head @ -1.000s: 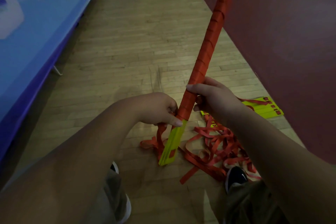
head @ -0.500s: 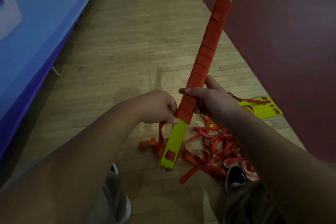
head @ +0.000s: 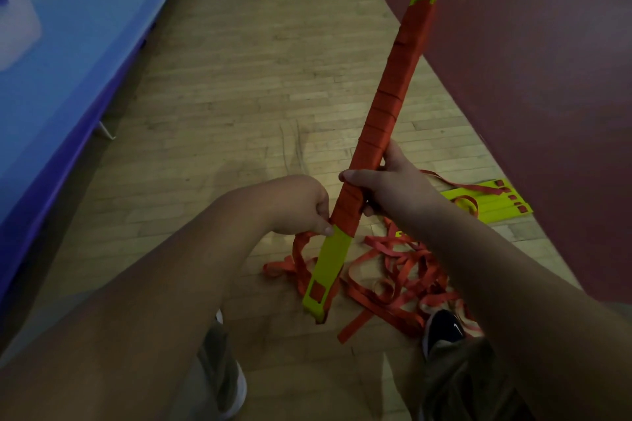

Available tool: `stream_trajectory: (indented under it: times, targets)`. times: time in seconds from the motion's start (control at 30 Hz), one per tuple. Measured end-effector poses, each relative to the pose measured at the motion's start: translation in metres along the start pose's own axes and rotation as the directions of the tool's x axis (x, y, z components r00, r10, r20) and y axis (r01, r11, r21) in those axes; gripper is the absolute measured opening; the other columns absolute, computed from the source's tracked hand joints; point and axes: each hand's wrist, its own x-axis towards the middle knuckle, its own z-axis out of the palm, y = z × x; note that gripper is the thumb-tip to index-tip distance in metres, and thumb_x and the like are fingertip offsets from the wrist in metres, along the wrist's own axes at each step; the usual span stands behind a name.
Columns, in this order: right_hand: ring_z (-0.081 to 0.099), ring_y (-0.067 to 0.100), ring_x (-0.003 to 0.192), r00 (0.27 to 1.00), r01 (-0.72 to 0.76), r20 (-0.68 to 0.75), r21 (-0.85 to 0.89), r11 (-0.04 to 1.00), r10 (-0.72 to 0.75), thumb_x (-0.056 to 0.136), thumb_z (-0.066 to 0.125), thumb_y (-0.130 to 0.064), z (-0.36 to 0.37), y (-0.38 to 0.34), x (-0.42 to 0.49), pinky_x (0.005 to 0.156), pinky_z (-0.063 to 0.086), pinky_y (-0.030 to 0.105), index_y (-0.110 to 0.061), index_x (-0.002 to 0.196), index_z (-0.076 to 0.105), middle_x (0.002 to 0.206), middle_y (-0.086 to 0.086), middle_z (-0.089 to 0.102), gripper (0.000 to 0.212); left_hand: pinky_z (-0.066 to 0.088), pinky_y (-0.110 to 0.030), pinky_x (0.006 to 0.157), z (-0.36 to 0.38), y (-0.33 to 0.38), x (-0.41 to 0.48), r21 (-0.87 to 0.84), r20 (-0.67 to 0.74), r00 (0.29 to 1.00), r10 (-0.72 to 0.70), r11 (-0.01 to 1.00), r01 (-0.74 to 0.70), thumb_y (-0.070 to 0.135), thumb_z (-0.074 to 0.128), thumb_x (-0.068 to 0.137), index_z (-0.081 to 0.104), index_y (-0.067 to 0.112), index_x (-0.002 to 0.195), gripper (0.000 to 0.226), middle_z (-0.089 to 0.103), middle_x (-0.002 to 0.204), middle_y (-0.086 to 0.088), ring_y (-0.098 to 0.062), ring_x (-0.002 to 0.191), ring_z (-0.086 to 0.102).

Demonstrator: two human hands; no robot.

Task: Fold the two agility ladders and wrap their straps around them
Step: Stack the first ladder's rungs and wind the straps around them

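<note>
a: where's the ladder?
b: over the wooden floor (head: 239, 96), the folded ladder bundle (head: 386, 113) slants from lower centre to upper right, bare yellow end lowest.
a: the rest?
b: loose red strap (head: 393, 270) heaped beneath; second ladder (head: 489, 202) flat at right.
a: hands?
b: right hand (head: 386, 188) grips the wrapped middle. left hand (head: 304, 205) pinches strap at the wrap's lower edge, nearer the bare end.

Dim indoor light; the wooden floor (head: 260, 85) ahead catches the brightest patch, while the forearms (head: 136, 318) near the lens fall into soft, dark shadow. The wrapped ladder (head: 386, 120) looks fairly sharp. Wide-angle distortion bows the blue mat (head: 68, 79) at left
</note>
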Motion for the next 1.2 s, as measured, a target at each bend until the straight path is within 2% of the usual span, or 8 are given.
stream_trajectory:
  times: [0.27, 0.5, 0.7, 0.8, 0.93, 1.03, 1.1, 1.2]
  targets:
    - [0.06, 0.014, 0.06, 0.996, -0.05, 0.083, 0.084, 0.995, 0.043, 0.095, 0.069, -0.004, -0.004, -0.003, 0.0, 0.057, 0.054, 0.033, -0.016, 0.128, 0.06, 0.118, 0.019, 0.08, 0.036, 0.055, -0.037, 0.077, -0.003, -0.002, -0.007, 0.065, 0.073, 0.997, 0.019, 0.998, -0.024, 0.042, 0.087, 0.09, 0.072, 0.024, 0.099, 0.025, 0.071, 0.099, 0.002, -0.017, 0.092, 0.068]
    - [0.066, 0.031, 0.082, 0.993, -0.06, 0.106, 0.079, 0.995, 0.051, 0.098, 0.077, -0.009, -0.005, -0.003, 0.0, 0.069, 0.059, 0.034, -0.013, 0.133, 0.063, 0.123, 0.031, 0.072, 0.037, 0.057, -0.036, 0.076, -0.005, -0.003, -0.009, 0.095, 0.027, 1.0, 0.014, 0.995, -0.017, 0.027, 0.08, 0.09, 0.073, 0.024, 0.093, 0.008, 0.074, 0.096, 0.0, -0.018, 0.089, 0.071]
    - [0.066, 0.026, 0.076, 0.996, -0.056, 0.076, 0.075, 0.996, 0.05, 0.099, 0.08, -0.011, -0.006, -0.002, 0.002, 0.067, 0.06, 0.031, -0.021, 0.132, 0.064, 0.096, 0.021, 0.073, 0.038, 0.057, -0.03, 0.074, -0.009, -0.001, -0.013, -0.004, 0.016, 1.0, 0.015, 1.0, -0.015, 0.033, 0.084, 0.091, 0.078, 0.027, 0.095, 0.01, 0.077, 0.089, 0.009, -0.009, 0.085, 0.074]
    - [0.066, 0.018, 0.071, 0.997, -0.05, 0.064, 0.079, 0.996, 0.045, 0.099, 0.082, -0.013, -0.006, -0.002, 0.001, 0.067, 0.06, 0.029, -0.024, 0.141, 0.06, 0.092, 0.01, 0.069, 0.049, 0.058, -0.029, 0.075, -0.011, 0.001, -0.014, -0.022, 0.021, 1.0, 0.013, 1.0, -0.012, 0.033, 0.085, 0.091, 0.079, 0.027, 0.099, 0.012, 0.078, 0.093, 0.008, -0.008, 0.086, 0.074]
    - [0.064, 0.015, 0.064, 0.999, -0.047, 0.025, 0.073, 0.996, 0.045, 0.096, 0.086, -0.016, -0.005, 0.0, 0.003, 0.065, 0.06, 0.03, -0.027, 0.154, 0.048, 0.098, 0.012, 0.067, 0.071, 0.061, -0.033, 0.084, -0.015, 0.004, -0.017, -0.053, 0.047, 0.999, -0.008, 0.999, 0.011, 0.037, 0.079, 0.092, 0.08, 0.029, 0.106, 0.016, 0.08, 0.097, 0.008, -0.01, 0.093, 0.075]
    - [0.061, 0.015, 0.062, 0.999, -0.036, -0.008, 0.075, 0.997, 0.037, 0.093, 0.089, -0.016, -0.006, -0.002, 0.001, 0.061, 0.059, 0.03, -0.027, 0.151, 0.046, 0.096, 0.009, 0.068, 0.073, 0.06, -0.036, 0.091, -0.016, 0.006, -0.021, -0.079, 0.063, 0.998, -0.009, 0.997, 0.014, 0.054, 0.081, 0.091, 0.078, 0.028, 0.111, 0.032, 0.078, 0.102, 0.008, -0.011, 0.098, 0.073]
    - [0.062, 0.013, 0.06, 0.999, -0.019, -0.039, 0.095, 0.995, 0.023, 0.091, 0.091, -0.016, -0.005, -0.002, 0.001, 0.062, 0.06, 0.03, -0.026, 0.149, 0.044, 0.094, 0.007, 0.068, 0.075, 0.059, -0.036, 0.088, -0.012, 0.009, -0.021, -0.035, 0.042, 0.999, -0.011, 0.999, 0.012, 0.063, 0.086, 0.083, 0.076, 0.027, 0.114, 0.049, 0.076, 0.104, 0.006, -0.013, 0.097, 0.071]
    - [0.066, 0.012, 0.062, 0.996, 0.015, -0.084, 0.091, 0.996, -0.007, 0.087, 0.095, -0.023, -0.004, 0.0, 0.003, 0.066, 0.061, 0.032, -0.025, 0.146, 0.042, 0.092, 0.004, 0.07, 0.08, 0.054, -0.035, 0.076, -0.006, 0.014, -0.015, 0.003, -0.02, 1.0, 0.005, 1.0, -0.005, 0.057, 0.092, 0.079, 0.075, 0.022, 0.108, 0.049, 0.075, 0.099, 0.002, -0.017, 0.092, 0.07]
